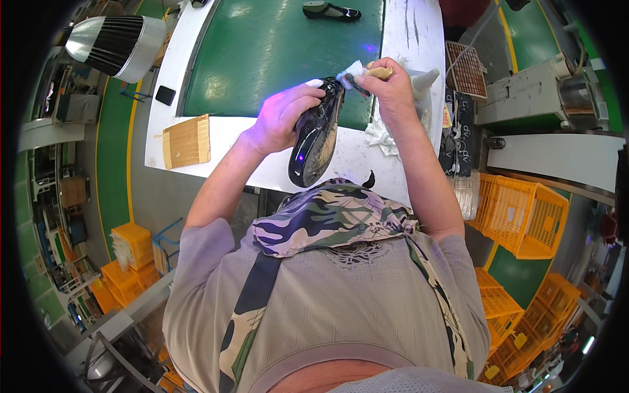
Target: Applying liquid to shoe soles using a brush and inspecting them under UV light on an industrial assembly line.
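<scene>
My left hand (285,116) grips a glossy black shoe (305,145) by its side, above the near edge of the white table. The shoe is tilted, with its toe toward me and part of its tan sole showing on the right. A white covering shows on one of my left fingertips. In my right hand (390,86) is a small wad of white and bluish cloth (350,72), pinched in the fingers next to the shoe's far end. Something yellowish covers a finger of that hand. I cannot tell whether the cloth touches the shoe.
A green conveyor belt (275,56) carries another dark shoe (331,11) at its far end. On the white table (239,141) are a cardboard piece (187,142), a phone (165,95), crumpled white tissue (382,136) and a pale cone-tipped container (424,81). A lamp (118,46) hangs left; orange crates (521,213) stand right.
</scene>
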Demonstrator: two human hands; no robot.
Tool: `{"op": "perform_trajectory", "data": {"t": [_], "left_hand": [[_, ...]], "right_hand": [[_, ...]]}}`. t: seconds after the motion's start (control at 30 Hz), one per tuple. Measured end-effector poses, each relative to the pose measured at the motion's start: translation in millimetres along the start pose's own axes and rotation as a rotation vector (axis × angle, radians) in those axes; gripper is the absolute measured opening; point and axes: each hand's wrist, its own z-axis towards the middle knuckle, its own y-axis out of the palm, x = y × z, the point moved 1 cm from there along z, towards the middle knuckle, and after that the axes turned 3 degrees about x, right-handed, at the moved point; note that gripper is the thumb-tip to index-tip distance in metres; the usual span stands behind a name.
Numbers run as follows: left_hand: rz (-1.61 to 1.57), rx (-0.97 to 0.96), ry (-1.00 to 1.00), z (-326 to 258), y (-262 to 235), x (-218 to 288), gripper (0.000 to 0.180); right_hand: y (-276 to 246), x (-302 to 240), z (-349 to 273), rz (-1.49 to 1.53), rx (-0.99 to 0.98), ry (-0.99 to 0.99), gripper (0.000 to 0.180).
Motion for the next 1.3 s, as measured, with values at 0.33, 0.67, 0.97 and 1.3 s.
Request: {"op": "perform_trajectory", "data": {"t": [0.33,0.67,0.97,1.3], "left_hand": [[0.077,-0.006,-0.119,-1,10,-18,0.055],[0.042,-0.248,-0.46,4,17,-31,0.057],[-0.389,-0.621,-0.918,18,2,-33,0.064],[-0.793,-0.564,-1.086,-5,15,-50,0.062]], "right_hand": [[1,5,-6,0.156,-0.09,0.262,0.022],[6,-32,10,0.021,-0.193,0.093,0.023],[2,-40,37,-0.075,-0.224,-0.032,0.024],[0,-31,53,-0.336,-0.273,-0.291,0.024]]}}
